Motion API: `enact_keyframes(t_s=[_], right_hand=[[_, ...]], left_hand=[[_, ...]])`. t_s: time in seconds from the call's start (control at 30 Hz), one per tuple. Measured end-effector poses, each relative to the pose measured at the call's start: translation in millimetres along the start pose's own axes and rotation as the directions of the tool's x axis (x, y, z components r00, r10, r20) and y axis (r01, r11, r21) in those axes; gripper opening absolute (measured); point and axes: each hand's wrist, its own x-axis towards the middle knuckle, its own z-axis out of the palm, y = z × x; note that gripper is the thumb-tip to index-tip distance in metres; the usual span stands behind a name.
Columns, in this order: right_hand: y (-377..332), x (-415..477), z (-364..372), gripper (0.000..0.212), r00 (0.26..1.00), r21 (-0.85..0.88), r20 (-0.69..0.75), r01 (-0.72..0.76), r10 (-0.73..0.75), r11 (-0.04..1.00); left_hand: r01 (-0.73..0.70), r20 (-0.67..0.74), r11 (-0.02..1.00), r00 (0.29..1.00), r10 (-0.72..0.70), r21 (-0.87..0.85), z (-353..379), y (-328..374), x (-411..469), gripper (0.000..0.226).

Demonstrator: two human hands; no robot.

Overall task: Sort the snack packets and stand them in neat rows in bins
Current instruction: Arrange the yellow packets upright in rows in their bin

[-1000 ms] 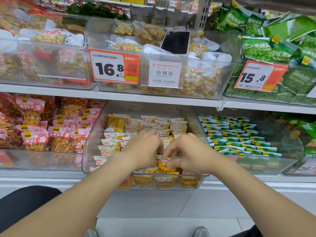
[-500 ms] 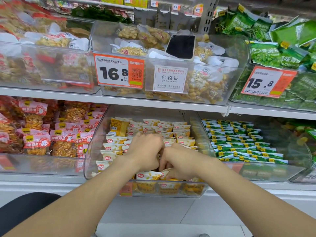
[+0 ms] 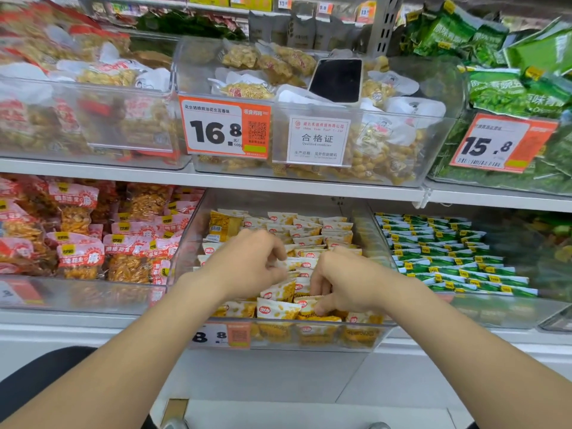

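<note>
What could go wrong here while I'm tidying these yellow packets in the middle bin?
The phone lies tilted on loose bags in the upper bin, above the work; a bump might slide it out. The right hand pinches one of the yellow-and-white packets; tugging could topple leaning neighbours. The darker yellow packet at back left may go unsorted.

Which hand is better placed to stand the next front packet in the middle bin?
The right hand, probably: its fingers pinch a packet at the front of the bin; the left hand sits further back among the rows.
</note>
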Motion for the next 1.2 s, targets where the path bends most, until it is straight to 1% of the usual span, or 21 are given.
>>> enact_keyframes(t_s=[0.03,0.07,0.13,0.17,0.27,0.43,0.47,0.53,0.6,0.63,0.7,0.8,0.87,0.93,0.97,1.03,1.07,1.1,1.13,1.17,1.2], right_hand=[[0,0,-2,0.017,1.000,0.011,-0.011,0.004,-0.004,1.000],[-1,0,-4,0.015,0.999,0.025,-0.032,0.005,-0.004,1.000],[-6,-1,-6,0.012,0.996,0.072,-0.087,0.005,0.001,0.997],[-11,0,-5,0.013,0.993,0.087,-0.119,0.010,0.001,0.996],[-25,1,-7,0.015,0.985,0.066,-0.170,0.003,0.008,0.998],[-26,3,-8,0.017,0.994,-0.091,-0.047,-0.104,0.100,0.990],[-26,3,-8,0.019,0.993,-0.107,-0.031,-0.112,0.110,0.988],[-26,4,-8,0.021,0.994,-0.117,-0.007,-0.111,0.111,0.987],[-27,4,-10,0.016,0.995,-0.105,-0.014,-0.096,0.095,0.990],[-28,3,-11,0.013,0.996,-0.089,-0.031,-0.091,0.088,0.992],[-29,0,-15,0.015,0.994,-0.061,-0.077,-0.088,0.083,0.994],[-32,-5,-18,0.020,0.981,-0.011,-0.170,-0.097,0.093,0.995],[-33,-6,-18,0.021,0.959,0.018,-0.262,-0.106,0.107,0.994],[-33,-5,-18,0.019,0.922,0.055,-0.362,-0.123,0.134,0.991],[-31,-4,-18,0.018,0.901,0.086,-0.409,-0.120,0.145,0.989],[-30,-4,-19,0.016,0.863,0.149,-0.482,-0.087,0.149,0.985],[-30,-4,-19,0.018,0.854,0.163,-0.502,-0.059,0.134,0.985],[-29,-5,-19,0.027,0.856,0.165,-0.507,-0.017,0.099,0.986],[-29,-7,-18,0.040,0.874,0.161,-0.482,0.026,0.055,0.987],[-30,-9,-18,0.053,0.895,0.159,-0.446,0.073,0.006,0.985],[-33,-11,-18,0.063,0.913,0.156,-0.406,0.106,-0.034,0.982]], left_hand=[[0.039,-0.070,0.997,0.997,-0.034,0.074,-2,-2,-2,0.039],[0.093,-0.114,0.978,0.991,-0.072,0.187,-3,-5,-2,0.044],[0.209,-0.126,0.899,0.977,-0.173,0.385,-2,-9,-2,0.050],[0.248,-0.110,0.869,0.969,-0.222,0.428,0,-11,-1,0.050],[0.299,-0.055,0.856,0.951,-0.305,0.421,6,-18,9,0.052],[0.334,-0.080,0.792,0.936,-0.343,0.510,9,-26,24,0.064],[0.337,-0.074,0.793,0.934,-0.349,0.507,8,-26,25,0.064],[0.326,-0.070,0.806,0.939,-0.337,0.494,5,-24,27,0.054],[0.326,-0.111,0.803,0.943,-0.314,0.499,2,-23,29,0.048],[0.337,-0.140,0.797,0.941,-0.310,0.501,2,-22,29,0.049],[0.366,-0.198,0.798,0.931,-0.308,0.478,2,-19,29,0.058],[0.393,-0.261,0.836,0.914,-0.311,0.382,1,-10,24,0.071],[0.355,-0.295,0.890,0.916,-0.271,0.286,0,-6,18,0.070],[0.266,-0.352,0.956,0.912,-0.209,0.121,0,-4,10,0.062],[0.221,-0.395,0.975,0.899,-0.188,0.037,0,-3,6,0.056],[0.144,-0.453,0.984,0.873,-0.178,-0.109,-1,2,-4,0.039],[0.126,-0.458,0.976,0.867,-0.197,-0.180,-1,4,-8,0.026],[0.119,-0.435,0.956,0.870,-0.230,-0.268,-1,6,-11,0.012],[0.124,-0.364,0.908,0.888,-0.281,-0.400,-3,6,-13,0.008],[0.139,-0.252,0.810,0.908,-0.333,-0.570,-4,5,-14,0.013],[0.168,-0.113,0.664,0.927,-0.358,-0.729,-6,6,-15,0.015]])
